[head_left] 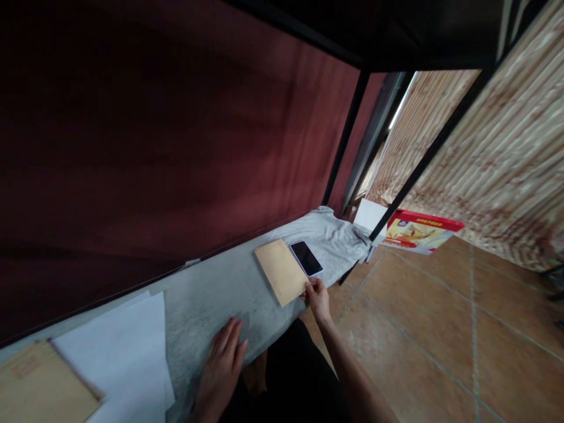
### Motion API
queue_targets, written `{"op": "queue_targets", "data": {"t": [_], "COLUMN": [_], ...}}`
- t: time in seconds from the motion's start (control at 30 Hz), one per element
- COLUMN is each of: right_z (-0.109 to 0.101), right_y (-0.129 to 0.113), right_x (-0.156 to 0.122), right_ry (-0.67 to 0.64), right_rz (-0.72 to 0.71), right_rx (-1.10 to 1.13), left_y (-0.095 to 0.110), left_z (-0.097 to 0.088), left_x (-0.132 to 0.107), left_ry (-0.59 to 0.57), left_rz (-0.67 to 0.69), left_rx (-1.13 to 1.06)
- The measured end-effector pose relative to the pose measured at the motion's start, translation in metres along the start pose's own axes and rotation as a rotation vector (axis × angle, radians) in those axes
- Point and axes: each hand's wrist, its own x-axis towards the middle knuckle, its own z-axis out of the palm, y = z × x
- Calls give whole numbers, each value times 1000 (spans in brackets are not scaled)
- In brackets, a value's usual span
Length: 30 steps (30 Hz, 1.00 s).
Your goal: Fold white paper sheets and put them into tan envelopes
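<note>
A tan paper envelope (281,272) lies on the grey cloth-covered shelf (198,299), with my right hand (318,299) pinching its near right corner. Just beyond it, a phone (306,258) with a dark screen rests on the cloth beside the envelope's right edge. My left hand (224,358) lies flat on the cloth near the front edge, fingers stretched out and holding nothing. To its left are white paper sheets (127,346) and another tan envelope (44,382) overlapping them, partly cut off by the view.
A dark red panel (176,147) rises behind the shelf. Black metal posts (348,135) stand at its right end, under a dark board overhead. A red and yellow box (418,231) is on the tiled floor (423,317) near a patterned curtain (502,147).
</note>
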Motion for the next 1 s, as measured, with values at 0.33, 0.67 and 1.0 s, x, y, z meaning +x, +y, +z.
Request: {"op": "queue_targets", "data": {"t": [0.33, 0.67, 1.0], "right_z": [1, 1, -1], "right_y": [3, 7, 9], "right_x": [2, 7, 13], "right_ry": [-9, -31, -35], "right_rz": [20, 62, 91], "right_rx": [85, 137, 69], "left_y": [55, 57, 73], "left_z": [62, 66, 59], "left_x": [95, 109, 115], "left_ry": [-68, -189, -191], "left_rz": [23, -89, -171], "left_rx": [-95, -151, -221]}}
